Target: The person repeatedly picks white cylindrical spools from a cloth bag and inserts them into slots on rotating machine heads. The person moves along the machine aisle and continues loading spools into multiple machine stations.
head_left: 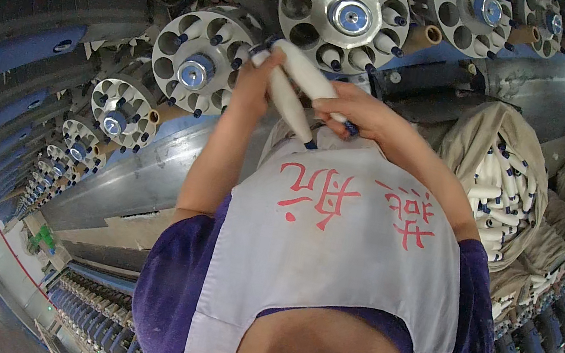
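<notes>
Two white yarn bobbins with dark blue ends are in my hands, in front of my apron. My left hand [257,83] is closed around the upper end of one yarn bobbin [289,106], which slants down to the right. My right hand [358,110] grips the lower part of the other yarn bobbin [305,69], whose top end lies against my left fingers. Just beyond them are two round bobbin magazines: a large one [317,12] above my hands and another [165,69] to the left. Both carry bobbins in some of their holes.
A beige cloth sack [471,145] full of white bobbins [502,193] stands at the right. More magazines [120,89] line the machine to the left and upper right. A long metal panel [146,179] runs below them. Brown paper tubes [428,36] sit beside the magazines.
</notes>
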A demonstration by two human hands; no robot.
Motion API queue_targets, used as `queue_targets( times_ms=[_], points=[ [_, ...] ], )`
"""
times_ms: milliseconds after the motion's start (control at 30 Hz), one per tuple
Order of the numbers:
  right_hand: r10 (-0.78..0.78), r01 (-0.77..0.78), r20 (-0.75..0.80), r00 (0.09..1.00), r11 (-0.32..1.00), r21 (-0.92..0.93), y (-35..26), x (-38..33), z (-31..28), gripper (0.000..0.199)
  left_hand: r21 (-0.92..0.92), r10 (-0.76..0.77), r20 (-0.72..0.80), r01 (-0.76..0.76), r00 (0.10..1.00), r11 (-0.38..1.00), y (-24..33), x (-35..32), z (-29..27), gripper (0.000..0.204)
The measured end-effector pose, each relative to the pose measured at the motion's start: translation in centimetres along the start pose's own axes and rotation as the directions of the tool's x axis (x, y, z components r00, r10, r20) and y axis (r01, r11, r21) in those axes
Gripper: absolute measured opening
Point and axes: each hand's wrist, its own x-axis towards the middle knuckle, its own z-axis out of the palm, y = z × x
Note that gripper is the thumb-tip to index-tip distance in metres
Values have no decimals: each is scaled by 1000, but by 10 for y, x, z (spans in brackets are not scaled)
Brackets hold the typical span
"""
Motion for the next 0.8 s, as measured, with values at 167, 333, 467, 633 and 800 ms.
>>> queue_targets(
  times_ms=[167,333,467,633,800],
  points=[
    [195,-52,-314,929,911,410,-32,29,14,32,-372,95,-9,-92,995,924,5,-6,-5,30],
    [-78,71,-212,974,997,-41,-49,60,47,45,-276,283,-39,-282,958,919,17,5,8,32],
    [-149,-1,-252,956,859,-512,-48,19,49,31,-551,225,-46,-213,973,807,32,17,13,31],
    [-384,136,-289,877,776,-616,-46,-46,46,24,-728,95,136,34,986,685,29,25,22,36],
    [-579,421,-474,663,813,-403,-54,-110,49,12,-721,148,160,13,976,693,39,49,13,36]
  ],
)
